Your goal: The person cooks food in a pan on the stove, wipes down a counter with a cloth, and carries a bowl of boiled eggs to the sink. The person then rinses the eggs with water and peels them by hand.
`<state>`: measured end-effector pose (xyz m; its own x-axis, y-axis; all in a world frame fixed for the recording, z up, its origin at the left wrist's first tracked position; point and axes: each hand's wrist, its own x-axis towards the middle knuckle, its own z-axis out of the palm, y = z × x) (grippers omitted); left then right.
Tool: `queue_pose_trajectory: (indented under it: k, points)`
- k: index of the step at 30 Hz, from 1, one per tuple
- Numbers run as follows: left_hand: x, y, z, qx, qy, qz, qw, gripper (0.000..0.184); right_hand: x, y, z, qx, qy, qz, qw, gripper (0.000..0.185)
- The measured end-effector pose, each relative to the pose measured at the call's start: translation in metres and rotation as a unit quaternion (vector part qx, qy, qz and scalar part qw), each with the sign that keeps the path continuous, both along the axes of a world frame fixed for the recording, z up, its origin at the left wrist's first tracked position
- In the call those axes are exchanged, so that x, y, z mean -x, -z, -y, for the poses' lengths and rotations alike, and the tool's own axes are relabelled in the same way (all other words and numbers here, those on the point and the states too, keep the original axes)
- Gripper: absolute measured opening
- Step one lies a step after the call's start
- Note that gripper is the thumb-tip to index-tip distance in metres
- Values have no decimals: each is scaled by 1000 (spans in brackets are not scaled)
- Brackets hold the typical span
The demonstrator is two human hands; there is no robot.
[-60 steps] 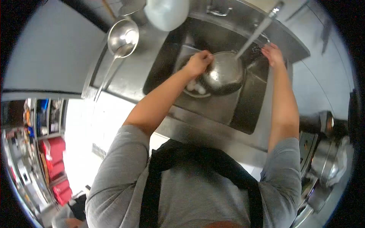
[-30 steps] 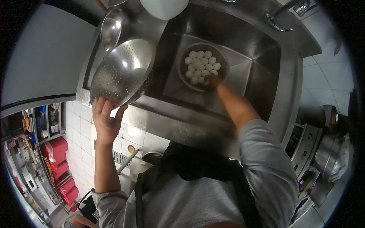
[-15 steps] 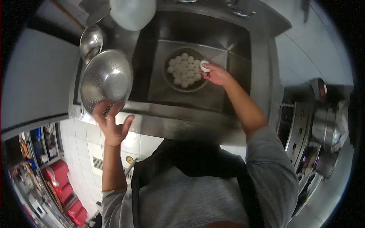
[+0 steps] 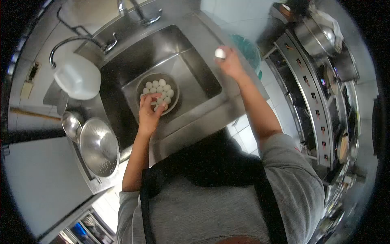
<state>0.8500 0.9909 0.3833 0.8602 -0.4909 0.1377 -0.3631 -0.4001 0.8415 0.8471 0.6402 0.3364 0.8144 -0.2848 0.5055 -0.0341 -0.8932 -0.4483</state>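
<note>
Right hand (image 4: 232, 65) pinched one white egg (image 4: 220, 53) at the fingertips, above the steel ledge (image 4: 232, 83) on the right of the sink (image 4: 185, 75). Left hand (image 4: 150, 114) was spread over the near-left side of the round bowl (image 4: 177, 95), thumb parted from fingers; whether it touched the loose eggs (image 4: 161, 82) inside could not be told. The bowl sat on the basin floor. Judged good practice: a light, even grip around the shell, well clear of the hard steel edge, and left fingers dipped gently, taking single eggs without knocking neighbours, since shells probably crack on contact.
</note>
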Motion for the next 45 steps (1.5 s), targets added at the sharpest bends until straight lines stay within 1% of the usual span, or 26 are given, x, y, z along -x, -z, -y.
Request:
queue_pose_trajectory:
  k: [1, 3, 4, 5, 7, 9, 10, 12, 13, 14, 15, 17, 20, 21, 26, 28, 31, 34, 37, 38, 39, 40, 41, 42, 44, 45]
  points:
    - [-4, 5, 2, 13, 14, -33, 999, 26, 8, -5, -1, -90, -10, -27, 996, 44]
    - [-14, 16, 15, 107, 38, -183, 977, 32, 23, -22, -23, -268, -30, -69, 961, 42]
    - [-17, 17, 25, 150, 48, -259, 953, 35, 26, -24, -38, -531, -69, -82, 841, 37]
    - [-18, 12, 41, 166, 67, -263, 948, 40, 29, -26, -49, -679, -94, -87, 723, 33]
    - [-14, -5, 80, 195, 101, -271, 937, 48, 28, -9, -72, -790, -173, -75, 583, 33]
    - [-16, -19, 115, 145, 128, -178, 965, 53, 28, -27, -93, -764, -187, -46, 616, 37]
    - [-16, -22, 136, 120, 146, -130, 973, 56, 24, -33, -90, -723, -164, -53, 669, 42]
    - [-34, -15, 169, 166, 166, -40, 971, 54, 4, -27, -67, -527, -130, 24, 840, 41]
    - [-42, -16, 189, 211, 175, -92, 957, 52, 22, -73, -46, -475, -128, -6, 871, 38]
    - [-44, -29, 213, 193, 149, -112, 963, 52, 9, -66, -21, -524, -184, 27, 831, 38]
    - [-48, -39, 237, 196, 164, -101, 961, 52, -3, -61, 0, -333, -53, 36, 941, 38]
    - [-57, -54, 290, 189, 164, -122, 960, 51, -18, -62, 48, -302, -34, 140, 942, 37]
    - [-62, -51, 370, 166, 163, -124, 965, 50, -15, -67, 126, -295, -24, 113, 948, 34]
    - [-61, -49, 392, 154, 165, -122, 966, 50, -7, -69, 147, -342, -19, 98, 934, 35]
    - [-78, 6, 473, 145, 186, -214, 948, 51, -17, -16, 234, -349, -12, -16, 937, 34]
    - [-74, 6, 498, 128, 196, -235, 943, 52, -12, -14, 261, -258, -22, -27, 965, 33]
    - [-75, -1, 527, 109, 201, -251, 941, 53, -13, -18, 291, -254, -10, -66, 965, 28]
    - [-88, 13, 544, 100, 215, -243, 941, 55, -36, 10, 312, -147, -16, -95, 984, 22]
    - [-94, 23, 554, 95, 192, -229, 950, 56, -8, -22, 325, -251, -50, -101, 962, 24]
    - [-93, 21, 556, 91, 190, -212, 954, 54, -22, 6, 330, -322, -107, 7, 941, 26]
    - [-98, 27, 555, 95, 178, -188, 961, 51, -30, 13, 328, -468, -144, 21, 872, 27]
    - [-95, 13, 556, 20, 180, -138, 974, 52, -48, 41, 333, -386, -131, 19, 913, 26]
    - [-104, 23, 554, 40, 164, -148, 975, 53, -40, 24, 332, -285, -92, -10, 954, 28]
    - [-104, 27, 551, 50, 144, -132, 979, 52, -45, 31, 334, -348, -97, -4, 932, 31]
    - [-115, 39, 549, 79, 132, -121, 981, 51, -33, -1, 333, -525, -128, -67, 839, 33]
    - [-123, 52, 546, 100, 137, -123, 978, 51, -38, 4, 335, -580, -142, -45, 801, 32]
